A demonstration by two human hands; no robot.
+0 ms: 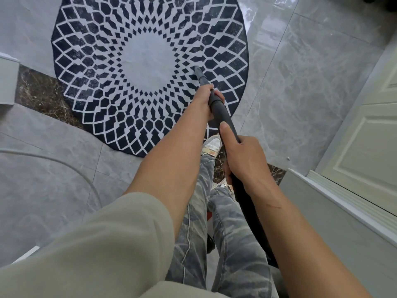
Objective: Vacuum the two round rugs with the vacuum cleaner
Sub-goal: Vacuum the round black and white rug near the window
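A round rug (90,61) with a dark blue and white diamond pattern and a plain grey centre lies on the tiled floor ahead of me. The dark vacuum wand (219,110) slants down from me, and its narrow nozzle tip (197,69) touches the rug just right of the grey centre. My left hand (205,96) grips the wand low down, near the nozzle. Higher up, my right hand (242,155) is wrapped round the wand, thumb lying along it. Only one rug is in view, and the vacuum's body is hidden behind my legs.
My legs in patterned jeans and a white shoe (212,145) stand at the rug's near edge. A white cord (64,164) curves across the floor on the left. A white panelled door (369,134) and its frame are close on the right. A white object's corner (7,80) sits at far left.
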